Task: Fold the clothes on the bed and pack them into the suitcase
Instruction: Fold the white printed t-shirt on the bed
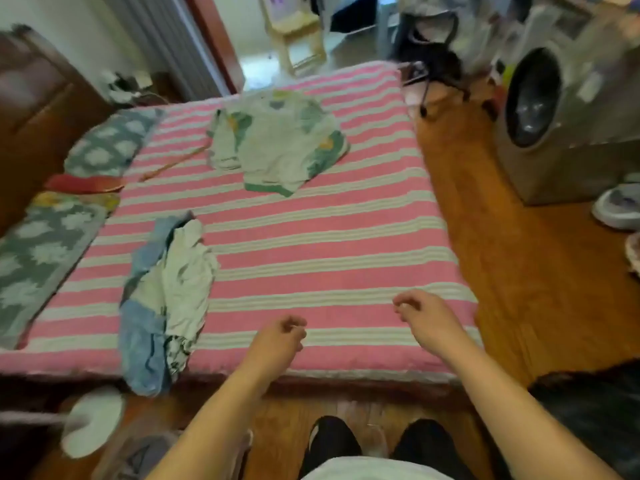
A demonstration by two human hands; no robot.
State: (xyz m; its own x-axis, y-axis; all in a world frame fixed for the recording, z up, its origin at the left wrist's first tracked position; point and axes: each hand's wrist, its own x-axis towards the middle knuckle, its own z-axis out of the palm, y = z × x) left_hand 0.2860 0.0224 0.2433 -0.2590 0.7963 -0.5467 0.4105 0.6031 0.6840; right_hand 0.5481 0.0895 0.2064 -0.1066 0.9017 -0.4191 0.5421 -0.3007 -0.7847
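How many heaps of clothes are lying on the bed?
2: a blue and white heap at the near left edge, and a pale green patterned heap toward the far end. Each may hold several garments.

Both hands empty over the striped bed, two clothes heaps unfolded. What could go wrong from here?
1. The blue and white crumpled clothes pile hangs over the near edge of the pink striped bed; a tug might drag it to the floor.
2. The green and white patterned garment lies far from the left hand and right hand, so it likely needs a long lean.
3. No suitcase is clearly visible, so packing needs a turn away.
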